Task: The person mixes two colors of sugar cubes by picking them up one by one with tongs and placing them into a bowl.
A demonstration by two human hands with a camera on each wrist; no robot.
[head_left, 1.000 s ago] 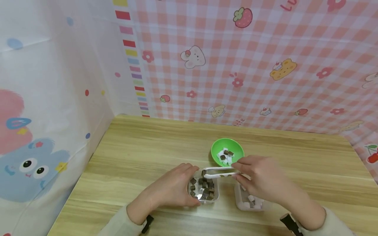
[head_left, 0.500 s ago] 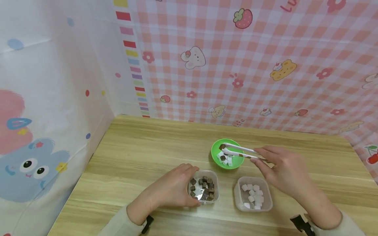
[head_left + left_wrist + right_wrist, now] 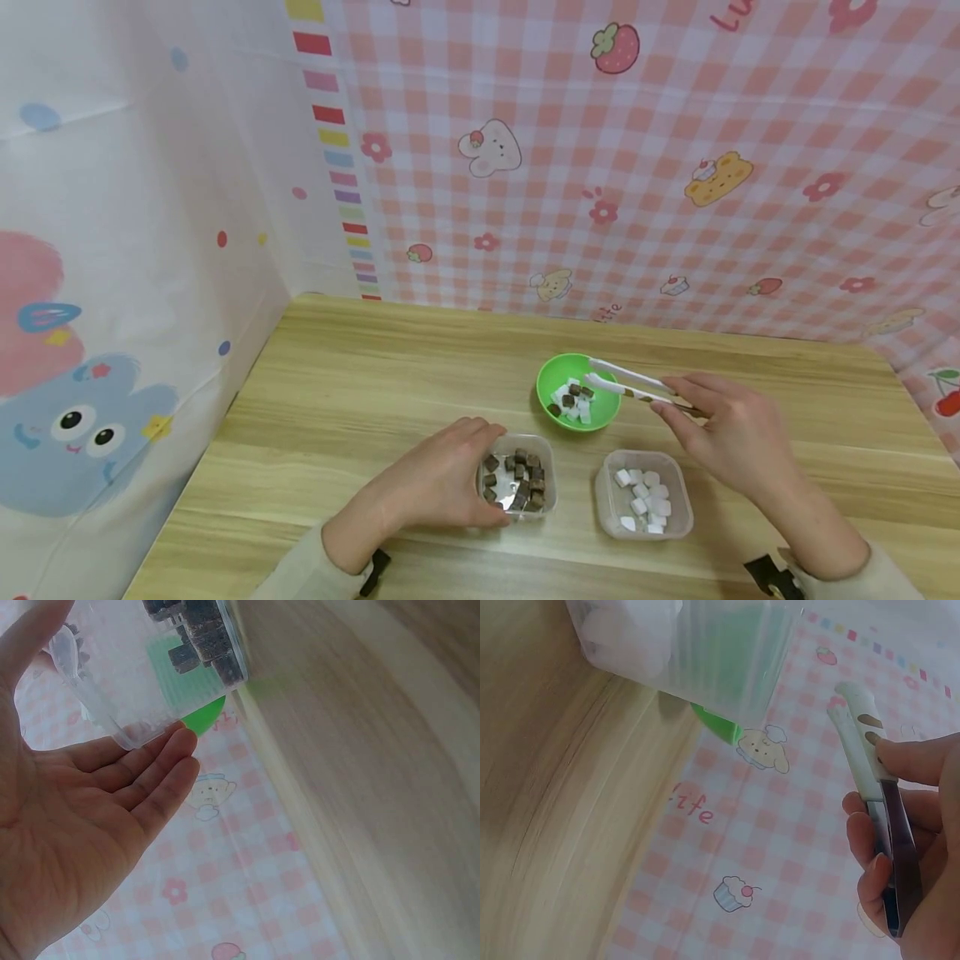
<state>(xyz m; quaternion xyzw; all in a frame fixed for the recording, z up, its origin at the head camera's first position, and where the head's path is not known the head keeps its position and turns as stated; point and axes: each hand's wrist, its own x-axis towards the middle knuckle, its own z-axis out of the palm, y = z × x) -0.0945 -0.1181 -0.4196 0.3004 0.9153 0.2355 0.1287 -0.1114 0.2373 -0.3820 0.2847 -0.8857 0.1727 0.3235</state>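
Observation:
My left hand [image 3: 442,475] holds a clear plastic container [image 3: 553,487] of dark brown cubes [image 3: 519,472], with thumb and fingers on either side of its left end. In the left wrist view the fingers [image 3: 161,769] lie along its wall. My right hand [image 3: 738,429] grips white-tipped tongs [image 3: 617,387] over the right rim of a green bowl [image 3: 551,375]. The tips are spread, with nothing between them. White cubes [image 3: 583,410] and several brown ones lie in the bowl. In the right wrist view, thumb and fingers wrap the tongs' metal handle [image 3: 900,847].
A second plastic container [image 3: 684,521] with white cubes [image 3: 640,492] stands right of the brown-cube one, below my right forearm. The bowl sits behind both on the wooden table [image 3: 390,367]. A pink checked cloth [image 3: 645,167] hangs behind the table's back edge.
The tongs moved from above the brown-cube container to the bowl with a brown cube, let it go there, and drew slightly right with tips apart. My left hand stayed still.

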